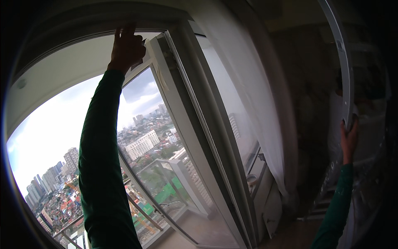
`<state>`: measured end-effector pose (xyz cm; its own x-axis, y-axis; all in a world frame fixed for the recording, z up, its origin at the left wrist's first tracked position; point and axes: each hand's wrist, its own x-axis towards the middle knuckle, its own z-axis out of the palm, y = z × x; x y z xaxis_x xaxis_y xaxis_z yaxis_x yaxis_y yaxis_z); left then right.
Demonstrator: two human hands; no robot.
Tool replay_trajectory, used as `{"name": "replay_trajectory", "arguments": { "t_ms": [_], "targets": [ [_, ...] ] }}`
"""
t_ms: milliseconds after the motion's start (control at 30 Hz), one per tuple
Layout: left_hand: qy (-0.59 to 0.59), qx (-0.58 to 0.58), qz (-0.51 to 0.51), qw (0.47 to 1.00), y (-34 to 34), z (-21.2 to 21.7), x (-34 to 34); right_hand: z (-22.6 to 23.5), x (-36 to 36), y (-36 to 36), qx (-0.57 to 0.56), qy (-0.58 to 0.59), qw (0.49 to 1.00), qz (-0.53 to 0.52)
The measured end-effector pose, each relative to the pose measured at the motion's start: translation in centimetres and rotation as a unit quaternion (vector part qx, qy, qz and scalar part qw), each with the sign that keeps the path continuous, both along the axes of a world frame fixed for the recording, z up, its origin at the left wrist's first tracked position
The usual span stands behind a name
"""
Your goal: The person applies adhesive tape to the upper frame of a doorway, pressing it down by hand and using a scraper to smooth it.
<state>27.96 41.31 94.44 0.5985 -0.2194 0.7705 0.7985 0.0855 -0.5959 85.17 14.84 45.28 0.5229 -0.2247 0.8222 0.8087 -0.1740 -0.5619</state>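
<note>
Left grip [126, 47] on window frame [182, 120]

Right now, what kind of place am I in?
Probably a high-rise flat being fitted out: a tall white-framed glass door overlooks city towers far below, and a sheer curtain hangs beside it.

The left hand [126, 47] is at 11 o'clock, on the top of the window frame [182, 124]. The curtain [257, 103] hangs to the right of this frame, toward 2 o'clock. The right hand [349, 139] is at 3 o'clock, on the curved rail [346, 70], well apart from the window.
</note>
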Motion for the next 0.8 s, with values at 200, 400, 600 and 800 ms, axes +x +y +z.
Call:
{"name": "replay_trajectory", "arguments": {
  "t_ms": [200, 400, 600, 800],
  "targets": [
    [0.036, -0.252, -0.299, 0.920, 1.7, -2.6, -2.1, 0.6, -1.0, -0.3, -0.005, 0.067, 0.998, -0.003],
    [0.094, -0.397, -0.399, 0.821, 3.8, -10.0, -1.8, 0.7, -1.6, -0.7, -0.012, 0.035, 0.999, -0.013],
    [0.059, -0.488, -0.363, 0.792, 1.2, -21.7, -2.5, 2.2, -4.3, -0.5, -0.031, 0.076, 0.997, 0.000],
    [0.094, -0.495, -0.355, 0.788, 0.9, -34.1, -4.1, 2.1, -3.5, -1.0, -0.030, 0.069, 0.997, -0.006]
  ]
}}
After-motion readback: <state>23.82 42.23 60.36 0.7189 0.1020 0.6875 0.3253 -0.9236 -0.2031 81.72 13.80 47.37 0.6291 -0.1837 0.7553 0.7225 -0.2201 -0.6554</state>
